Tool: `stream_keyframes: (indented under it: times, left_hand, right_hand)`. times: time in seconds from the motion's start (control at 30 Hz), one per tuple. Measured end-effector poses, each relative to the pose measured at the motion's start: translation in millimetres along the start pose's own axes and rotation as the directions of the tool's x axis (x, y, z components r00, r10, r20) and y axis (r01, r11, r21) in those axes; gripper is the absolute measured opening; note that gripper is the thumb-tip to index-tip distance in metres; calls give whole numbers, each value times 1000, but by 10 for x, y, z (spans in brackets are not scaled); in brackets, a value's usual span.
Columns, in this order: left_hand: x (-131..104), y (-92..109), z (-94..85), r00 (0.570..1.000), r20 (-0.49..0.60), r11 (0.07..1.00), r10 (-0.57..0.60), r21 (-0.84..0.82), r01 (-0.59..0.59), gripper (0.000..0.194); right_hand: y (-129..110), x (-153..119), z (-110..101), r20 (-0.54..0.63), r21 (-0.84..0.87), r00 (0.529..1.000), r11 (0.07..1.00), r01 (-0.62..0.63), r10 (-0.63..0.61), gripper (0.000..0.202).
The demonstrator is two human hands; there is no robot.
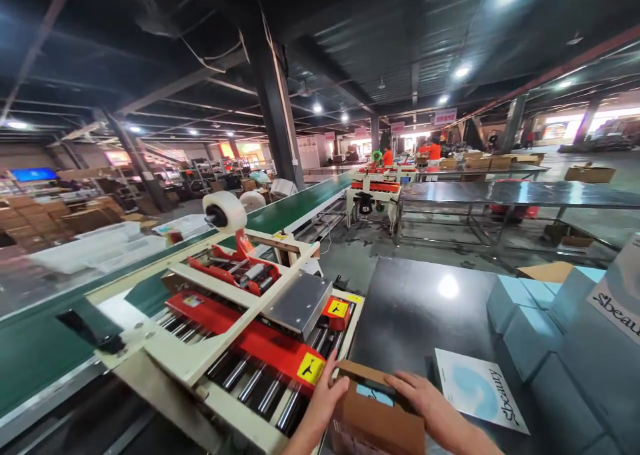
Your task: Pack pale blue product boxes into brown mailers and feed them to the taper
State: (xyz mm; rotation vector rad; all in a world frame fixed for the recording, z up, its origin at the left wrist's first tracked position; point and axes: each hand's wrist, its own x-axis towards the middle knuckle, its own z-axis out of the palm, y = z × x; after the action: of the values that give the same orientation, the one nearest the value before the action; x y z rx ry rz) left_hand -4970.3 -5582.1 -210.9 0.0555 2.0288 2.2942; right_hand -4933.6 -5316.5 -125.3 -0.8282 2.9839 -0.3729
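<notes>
A brown cardboard box [377, 431] stands at the bottom centre, between the sealing machine's rollers and the metal table. Its top is partly open, and something light blue [375, 395] shows inside. My left hand [326, 396] holds the box's left side, thumb towards the top edge. On the right, my right hand [419, 398] grips the upper right edge, fingers lying over the flap. Just left of the box is the carton sealing machine [270, 341], with red side belts, metal rollers and a roll of clear tape [225, 213].
Light blue boxes [533, 338] are stacked on the dark metal table [395, 308] at the right, beside a flat white printed box [477, 388]. A green conveyor belt [300, 201] runs behind the machine. Farther off are another sealer [373, 191] and people in orange tops.
</notes>
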Motion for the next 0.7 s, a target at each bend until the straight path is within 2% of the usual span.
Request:
stream_keyframes:
  times: [0.07,0.13,0.17,0.23,0.3,0.37,0.47,0.53,0.6,0.7]
  left_hand:
    - [-128,-137,-72,999,43,995,29,-92,-25,83]
    - [-287,-206,-122,992,91,989,90,-124,-79,78]
    - [-358,-207,-130,988,111,990,106,-109,-94,79]
    - [-436,-166,-114,993,112,999,30,-33,-27,85]
    - [-390,-121,-79,991,130,999,-42,-5,43,70]
    - [-238,-90,-45,989,121,996,-81,-28,84,70]
    - [101,1,17,990,136,997,-46,-59,55,86]
    - [328,104,69,994,107,999,6,-51,0,87]
    - [477,201,106,999,14,998,45,-40,-45,82]
    - [429,215,76,980,-133,989,148,48,-143,72]
  right_hand:
    - [-103,-82,40,138,35,979,987,-156,150,53]
    - [-195,-155,66,223,58,947,966,-251,232,55]
    - [-232,-183,80,243,87,942,962,-258,231,56]
    - [-274,-204,147,234,141,955,965,-220,184,60]
    - [-258,-187,293,130,112,980,980,-167,152,70]
    - [-185,-151,493,-42,31,991,991,-127,129,85]
    - [-4,-32,723,-301,-55,951,995,-85,65,84]
    - [108,120,763,-416,-110,909,991,-83,30,77]
    - [180,320,735,-468,-166,884,981,-103,14,65]
    - [261,695,697,-426,-260,904,962,-80,-40,43]
